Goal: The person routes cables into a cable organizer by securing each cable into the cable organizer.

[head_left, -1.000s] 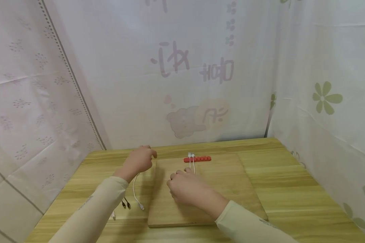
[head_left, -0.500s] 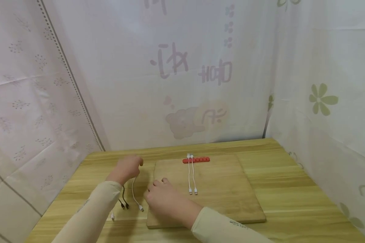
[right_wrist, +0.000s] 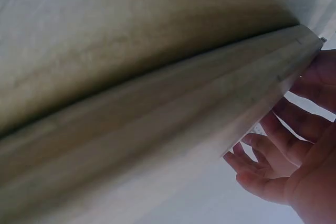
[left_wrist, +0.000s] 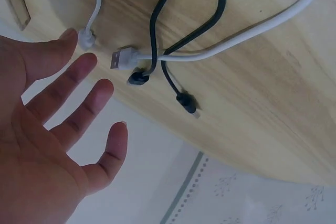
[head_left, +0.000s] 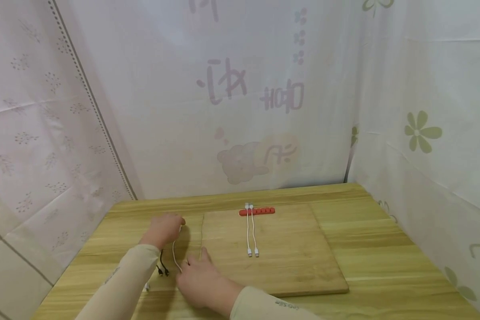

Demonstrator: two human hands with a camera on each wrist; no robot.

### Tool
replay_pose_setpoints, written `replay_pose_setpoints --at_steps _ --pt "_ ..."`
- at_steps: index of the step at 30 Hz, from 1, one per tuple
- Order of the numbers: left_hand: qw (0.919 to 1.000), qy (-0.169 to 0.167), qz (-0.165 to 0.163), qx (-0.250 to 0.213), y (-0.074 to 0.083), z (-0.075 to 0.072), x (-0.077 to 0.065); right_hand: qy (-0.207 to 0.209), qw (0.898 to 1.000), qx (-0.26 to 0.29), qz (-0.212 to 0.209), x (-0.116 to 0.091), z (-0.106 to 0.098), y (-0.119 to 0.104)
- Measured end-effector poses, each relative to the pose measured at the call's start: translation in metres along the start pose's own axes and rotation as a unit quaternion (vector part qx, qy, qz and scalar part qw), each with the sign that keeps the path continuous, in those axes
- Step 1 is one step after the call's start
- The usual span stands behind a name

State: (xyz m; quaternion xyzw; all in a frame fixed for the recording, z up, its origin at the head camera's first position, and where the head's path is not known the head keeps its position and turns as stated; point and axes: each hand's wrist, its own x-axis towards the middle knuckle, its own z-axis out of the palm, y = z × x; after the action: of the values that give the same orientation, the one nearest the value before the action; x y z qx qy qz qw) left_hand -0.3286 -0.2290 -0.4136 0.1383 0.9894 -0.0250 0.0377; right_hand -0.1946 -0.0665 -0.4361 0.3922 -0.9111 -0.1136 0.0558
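Observation:
My left hand (head_left: 166, 229) is at the upper end of a short white charging cable (head_left: 174, 251), left of the wooden board. In the left wrist view, its thumb tip lies beside the white plug (left_wrist: 85, 39); the other visible fingers are spread and bent loosely. My right hand (head_left: 200, 282) reaches over the board's front-left corner to that cable's lower end and hides its plug. Its fingers look loosely bent in the right wrist view. Two black cables (head_left: 162, 260) and another white cable (head_left: 146, 286) lie partly under the left arm.
A red cable holder (head_left: 264, 211) sits at the back of the wooden board (head_left: 296, 249). Two white cables (head_left: 247, 231) run side by side from its left slots, with their lower plugs on the board. Patterned white curtains (head_left: 240, 111) hang around the table (head_left: 384, 258).
My right hand has moved left and toward me, from the two cables on the board to the loose white cable. My left hand has moved left and down to that cable's upper end.

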Motion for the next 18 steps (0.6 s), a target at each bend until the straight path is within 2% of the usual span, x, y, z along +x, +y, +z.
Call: replay_pose_setpoints --at_steps 8,14,18 --pt "0.9999 0.003 -0.005 -0.01 0.0003 0.0046 -0.0011 0.01 1.0 0.015 -0.018 0.0009 -0.0002 -0.0045" --pt "0.9998 0.006 -0.005 -0.021 -0.0027 0.0094 0.0055 0.034 0.999 0.0 -0.027 -0.0002 0.0005 -0.0056" --pt "0.9998 0.003 -0.005 -0.019 -0.0038 0.0106 0.0073 0.035 0.999 -0.006 -0.035 -0.0009 0.0009 -0.006"
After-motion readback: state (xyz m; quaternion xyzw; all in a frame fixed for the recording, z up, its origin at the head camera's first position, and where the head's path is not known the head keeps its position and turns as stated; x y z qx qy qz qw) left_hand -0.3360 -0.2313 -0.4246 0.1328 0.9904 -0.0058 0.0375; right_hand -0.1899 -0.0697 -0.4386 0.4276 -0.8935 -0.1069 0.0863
